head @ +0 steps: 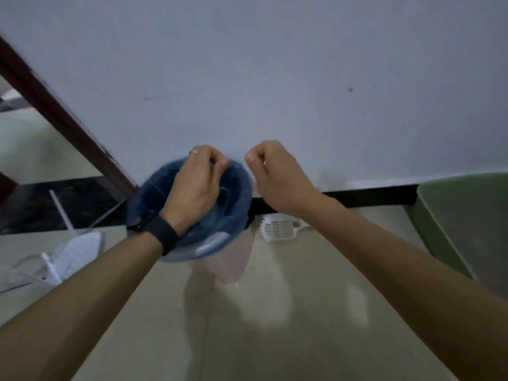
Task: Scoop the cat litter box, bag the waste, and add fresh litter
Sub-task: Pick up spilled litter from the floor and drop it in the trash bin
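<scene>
The left hand (195, 182) and right hand (275, 174) are curling their fingers above the blue bin (237, 188), maybe pinching something too blurry to tell.

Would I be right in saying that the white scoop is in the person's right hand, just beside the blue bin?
Not quite. The white scoop is beside the blue bin, but it lies on the floor by the wall, not in the right hand, which is raised above it with fingers curled. The head view shows this.

Glossy tile floor (275, 339), matt painted wall (275, 64), white plastic scoop (277, 226), thin translucent plastic bag (233, 259)
</scene>
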A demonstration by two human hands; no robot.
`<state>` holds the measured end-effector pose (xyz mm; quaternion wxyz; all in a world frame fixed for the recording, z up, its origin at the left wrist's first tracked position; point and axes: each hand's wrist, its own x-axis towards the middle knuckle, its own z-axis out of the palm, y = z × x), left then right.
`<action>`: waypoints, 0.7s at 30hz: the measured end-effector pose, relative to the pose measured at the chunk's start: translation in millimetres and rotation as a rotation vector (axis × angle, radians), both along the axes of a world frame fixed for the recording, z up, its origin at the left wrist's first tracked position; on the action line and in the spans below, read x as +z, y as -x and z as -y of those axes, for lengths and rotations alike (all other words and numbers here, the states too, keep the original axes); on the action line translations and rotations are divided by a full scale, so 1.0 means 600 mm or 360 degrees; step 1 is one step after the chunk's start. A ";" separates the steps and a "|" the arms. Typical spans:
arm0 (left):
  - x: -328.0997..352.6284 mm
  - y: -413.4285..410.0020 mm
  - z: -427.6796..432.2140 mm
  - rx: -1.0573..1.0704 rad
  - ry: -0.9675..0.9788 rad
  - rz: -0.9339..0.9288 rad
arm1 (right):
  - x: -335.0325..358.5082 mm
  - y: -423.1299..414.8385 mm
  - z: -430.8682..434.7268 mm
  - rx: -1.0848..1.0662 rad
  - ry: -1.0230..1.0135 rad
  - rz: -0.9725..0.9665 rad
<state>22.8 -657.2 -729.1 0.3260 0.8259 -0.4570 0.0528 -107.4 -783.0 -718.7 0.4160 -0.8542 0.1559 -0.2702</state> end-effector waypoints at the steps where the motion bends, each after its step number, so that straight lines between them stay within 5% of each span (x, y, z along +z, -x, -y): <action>1: 0.000 -0.026 -0.019 0.0072 -0.0072 0.0045 | -0.003 -0.029 -0.012 0.0055 0.0041 -0.0086; 6: -0.021 -0.104 -0.088 0.0259 -0.0611 0.0237 | -0.066 -0.132 -0.043 0.0274 0.0428 -0.0673; 9: -0.037 -0.119 -0.107 0.0265 -0.0936 0.0048 | -0.081 -0.143 -0.047 0.0310 0.0540 -0.0948; 11: -0.043 -0.120 -0.112 0.0210 -0.1077 -0.0160 | -0.078 -0.143 -0.049 0.0302 0.0519 -0.0919; 16: -0.048 -0.111 -0.103 0.0316 -0.1026 0.0126 | -0.070 -0.135 -0.039 0.0253 0.0658 -0.0891; 21: -0.046 -0.090 -0.073 0.0005 -0.0890 -0.0004 | -0.068 -0.097 -0.026 0.0284 0.0376 -0.0668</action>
